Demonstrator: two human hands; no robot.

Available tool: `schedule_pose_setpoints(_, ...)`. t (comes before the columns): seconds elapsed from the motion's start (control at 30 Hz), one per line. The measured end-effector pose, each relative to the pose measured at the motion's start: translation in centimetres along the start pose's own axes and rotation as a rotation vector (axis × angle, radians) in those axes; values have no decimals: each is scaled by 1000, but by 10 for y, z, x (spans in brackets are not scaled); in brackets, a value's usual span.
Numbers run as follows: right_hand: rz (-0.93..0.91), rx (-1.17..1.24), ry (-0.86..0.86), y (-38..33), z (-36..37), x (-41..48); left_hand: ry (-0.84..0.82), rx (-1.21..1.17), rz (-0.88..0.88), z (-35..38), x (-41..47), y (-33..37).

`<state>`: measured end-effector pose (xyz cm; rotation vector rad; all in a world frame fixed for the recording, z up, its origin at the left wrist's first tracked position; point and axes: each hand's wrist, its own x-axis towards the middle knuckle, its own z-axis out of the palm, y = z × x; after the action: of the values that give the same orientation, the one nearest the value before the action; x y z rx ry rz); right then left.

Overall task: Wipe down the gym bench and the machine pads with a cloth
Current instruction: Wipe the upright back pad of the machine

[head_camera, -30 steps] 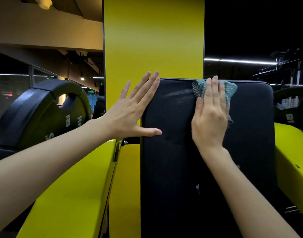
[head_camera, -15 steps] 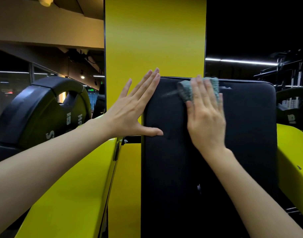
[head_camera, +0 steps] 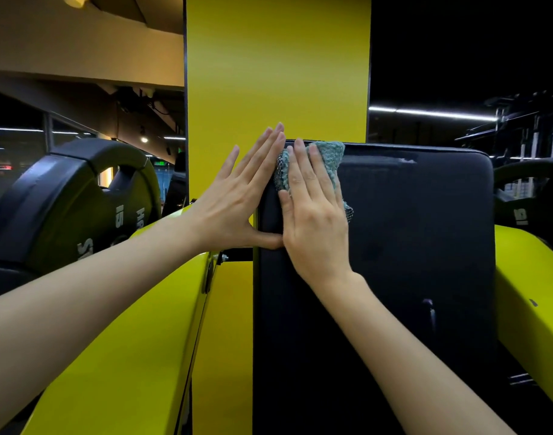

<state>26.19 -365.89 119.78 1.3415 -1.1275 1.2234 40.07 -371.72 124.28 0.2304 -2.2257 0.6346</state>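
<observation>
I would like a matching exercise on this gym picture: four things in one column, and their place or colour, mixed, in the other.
1 cloth
2 pad
3 left weight plate
4 left hand

a round, marked 15
b teal, under the right hand
c flat on the pad's left edge
d black, before the yellow column

Pairs: 1-b, 2-d, 3-a, 4-c

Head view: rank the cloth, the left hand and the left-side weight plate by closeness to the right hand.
1. cloth: pressed under the right hand fingers.
2. left hand: just left, thumb tip at its edge.
3. weight plate: far left.
</observation>
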Motion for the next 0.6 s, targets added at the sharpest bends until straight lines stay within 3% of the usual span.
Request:
schedule_pose_setpoints(0.23, -102, -86, -120, 8, -16, -53, -77, 76, 41, -11, -1, -5)
schedule_pose_setpoints(0.6, 39, -79, 57, -2, 15, 28, -86, 103, -53, -11, -3, -4)
